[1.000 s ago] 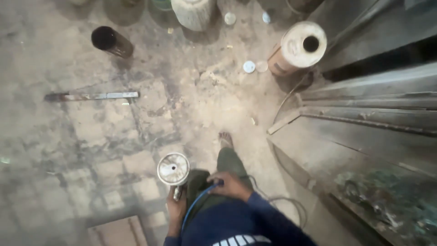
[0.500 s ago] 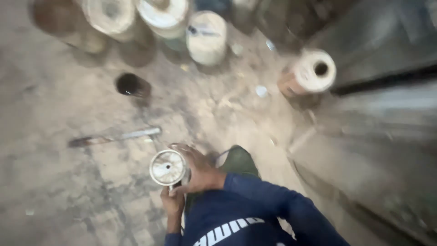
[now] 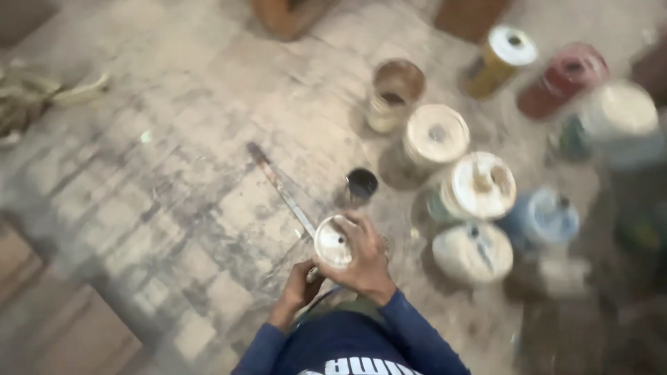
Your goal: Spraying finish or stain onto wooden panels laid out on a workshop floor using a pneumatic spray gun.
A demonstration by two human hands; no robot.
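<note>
I hold a round metal cup with a pale lid low in the middle of the head view. My right hand wraps over its right side and rim, fingers curled on the lid. My left hand grips the part just below the cup, which is mostly hidden. A thin blue hose curves down from there toward my body. The picture is blurred, so fine detail of the tool is unclear.
Several paint cans stand on the dusty tiled floor to the right, among them a white-lidded can and an open can. A small dark pot and a flat metal strip lie just beyond my hands.
The view has swung, so the cans now sit to the right and the strip runs diagonally. My right hand has closed further over the cup's lid; both hands still hold it.
</note>
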